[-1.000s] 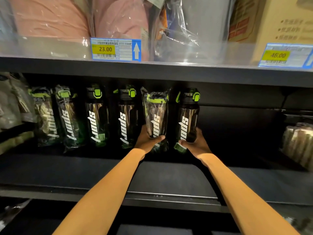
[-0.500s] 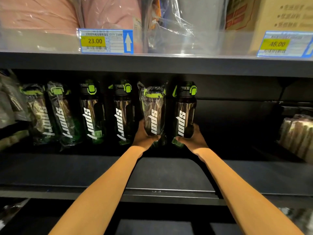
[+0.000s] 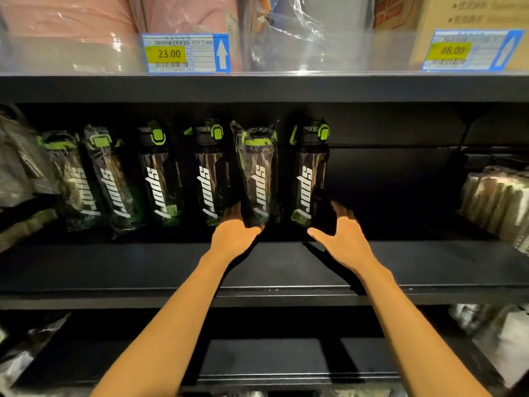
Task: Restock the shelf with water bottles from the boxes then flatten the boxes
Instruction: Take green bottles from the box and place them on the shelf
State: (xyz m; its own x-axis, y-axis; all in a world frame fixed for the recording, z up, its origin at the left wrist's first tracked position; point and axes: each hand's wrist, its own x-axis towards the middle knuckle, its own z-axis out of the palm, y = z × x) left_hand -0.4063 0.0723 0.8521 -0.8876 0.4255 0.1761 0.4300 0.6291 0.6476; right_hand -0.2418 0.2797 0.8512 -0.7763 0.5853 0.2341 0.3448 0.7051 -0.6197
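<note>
Several black water bottles with green lids and white "sport" lettering stand in a row at the back of the dark middle shelf. My left hand grips the base of a plastic-wrapped bottle, thumb in front and fingers on its left side. My right hand cups the base of the unwrapped bottle at the row's right end, thumb under the front and fingers behind its right side. Both bottles stand upright in line with the others.
To the right of the row, the shelf is dark and bare up to some wrapped packs at the far right. More wrapped goods sit at the far left. The upper shelf edge with price tags hangs close above the lids.
Both bottles have moved slightly back into line with the row. My right hand has slid a little to the right on its bottle's base, and its thumb has loosened.
</note>
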